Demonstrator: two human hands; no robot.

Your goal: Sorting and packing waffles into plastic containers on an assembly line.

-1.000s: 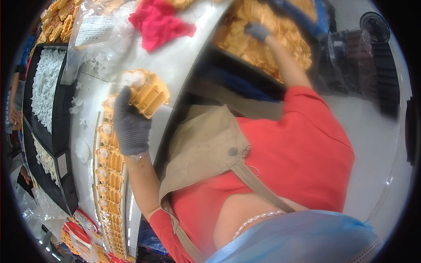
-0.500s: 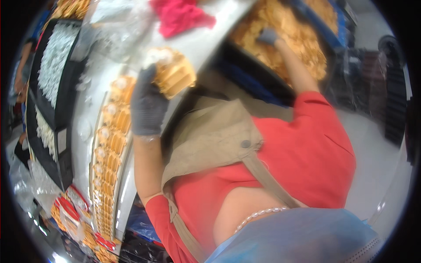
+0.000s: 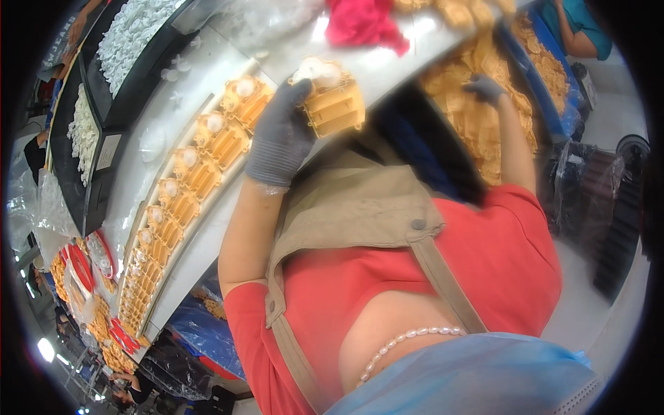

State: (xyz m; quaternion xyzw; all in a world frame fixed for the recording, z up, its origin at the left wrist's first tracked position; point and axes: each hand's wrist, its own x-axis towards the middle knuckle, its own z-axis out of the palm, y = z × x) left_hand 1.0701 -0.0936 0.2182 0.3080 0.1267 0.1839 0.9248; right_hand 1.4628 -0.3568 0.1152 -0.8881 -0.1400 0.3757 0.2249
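My left hand, in a grey knit glove, is closed round the edge of a yellow-orange plastic housing with round white parts on its far end. It holds the housing above the worktable's front edge. My right hand, also gloved, reaches over a dark bin of loose orange plastic parts. Its fingers look stretched out and apart over the parts, and I see nothing gripped in them. Beside my left hand runs a long rail with a row of similar orange housings, each with a white round piece.
Black trays hold small white parts at the far left. A pink cloth lies on the white table beside clear plastic bags. A blue-lined bin stands beyond the orange parts. Another person's arm shows at the far right.
The view has swung, so the table and row of housings appear shifted and tilted. My left hand still holds the housing; my right hand remains at the bin of orange parts.
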